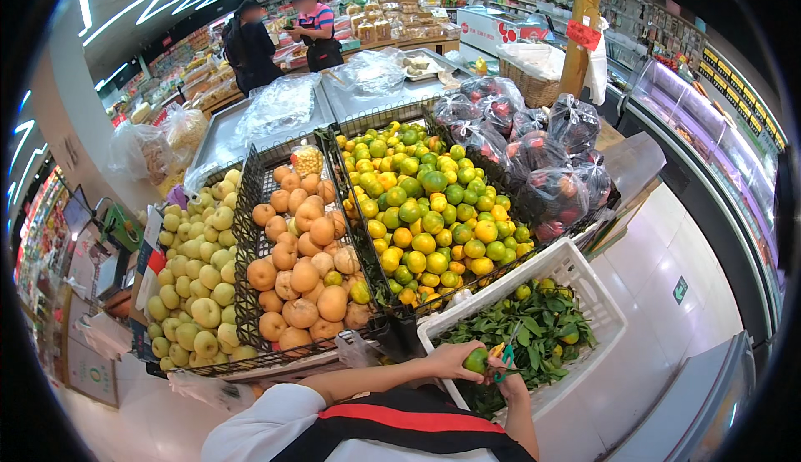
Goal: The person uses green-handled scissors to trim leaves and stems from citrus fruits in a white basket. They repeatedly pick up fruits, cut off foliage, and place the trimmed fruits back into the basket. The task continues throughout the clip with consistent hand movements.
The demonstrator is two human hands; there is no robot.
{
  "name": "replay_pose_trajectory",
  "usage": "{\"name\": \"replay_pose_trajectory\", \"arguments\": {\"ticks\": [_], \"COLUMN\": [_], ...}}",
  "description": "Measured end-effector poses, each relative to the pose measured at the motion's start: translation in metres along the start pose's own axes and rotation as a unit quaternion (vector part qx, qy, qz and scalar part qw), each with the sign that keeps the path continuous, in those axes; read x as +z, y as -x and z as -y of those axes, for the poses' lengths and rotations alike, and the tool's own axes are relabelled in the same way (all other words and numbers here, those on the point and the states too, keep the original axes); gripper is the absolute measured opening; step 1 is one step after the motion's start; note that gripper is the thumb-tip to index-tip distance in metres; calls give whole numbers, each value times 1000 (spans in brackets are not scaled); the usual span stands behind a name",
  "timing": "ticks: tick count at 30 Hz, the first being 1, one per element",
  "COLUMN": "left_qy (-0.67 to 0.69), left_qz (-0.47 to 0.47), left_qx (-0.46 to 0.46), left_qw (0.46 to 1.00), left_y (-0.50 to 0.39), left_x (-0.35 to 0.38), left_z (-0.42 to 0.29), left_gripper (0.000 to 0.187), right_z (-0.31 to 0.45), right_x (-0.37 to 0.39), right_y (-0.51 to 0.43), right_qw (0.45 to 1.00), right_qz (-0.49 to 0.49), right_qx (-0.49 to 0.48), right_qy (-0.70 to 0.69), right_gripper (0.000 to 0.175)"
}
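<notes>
My left hand [460, 360] grips a green mandarin [477, 360] over the near left part of a white plastic crate [599, 287]. Just right of it, my right hand [510, 382] holds small scissors with green and yellow handles [505, 359], their blades pointing up and away, close to the fruit. In the crate lie leafy green cuttings [532, 327] with a few mandarins among them. Beyond the crate, a black basket holds a heap of green and yellow mandarins [432, 218].
Left of the mandarins stand a basket of brown pears [303, 274] and pale green pears [203, 287]. Bagged dark red fruit [538, 155] sits at right. Metal trays [325, 102] with plastic bags lie beyond. Two people [250, 49] stand at the back; a glass display case [688, 111] is at right.
</notes>
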State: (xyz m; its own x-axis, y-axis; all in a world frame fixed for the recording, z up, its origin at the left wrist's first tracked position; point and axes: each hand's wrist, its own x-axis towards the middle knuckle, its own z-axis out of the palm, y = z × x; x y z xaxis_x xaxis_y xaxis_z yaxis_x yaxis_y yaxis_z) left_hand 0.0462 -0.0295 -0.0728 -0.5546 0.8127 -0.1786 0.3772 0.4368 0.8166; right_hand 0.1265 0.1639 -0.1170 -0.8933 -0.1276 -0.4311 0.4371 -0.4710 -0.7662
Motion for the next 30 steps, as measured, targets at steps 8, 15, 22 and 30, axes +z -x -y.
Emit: {"name": "replay_pose_trajectory", "arguments": {"ticks": [8,15,22,30], "left_qy": [18,25,34,30], "left_qz": [3,5,-17,-27], "left_qx": [-15,-18,-11,-11], "left_qw": [1000,1000,999,999], "left_y": [-1,-1,0,0], "left_x": [-1,-2,-3,-4], "left_z": [0,1,-1,0], "left_gripper": [69,70,68,68], "right_z": [3,7,5,13], "right_x": [2,2,-1,12], "right_y": [4,5,3,7], "right_qw": [1000,999,997,997], "right_qz": [14,42,49,39], "right_qx": [-3,-11,-59,-61], "right_qy": [-19,-14,6,-24], "right_gripper": [31,31,28,29]}}
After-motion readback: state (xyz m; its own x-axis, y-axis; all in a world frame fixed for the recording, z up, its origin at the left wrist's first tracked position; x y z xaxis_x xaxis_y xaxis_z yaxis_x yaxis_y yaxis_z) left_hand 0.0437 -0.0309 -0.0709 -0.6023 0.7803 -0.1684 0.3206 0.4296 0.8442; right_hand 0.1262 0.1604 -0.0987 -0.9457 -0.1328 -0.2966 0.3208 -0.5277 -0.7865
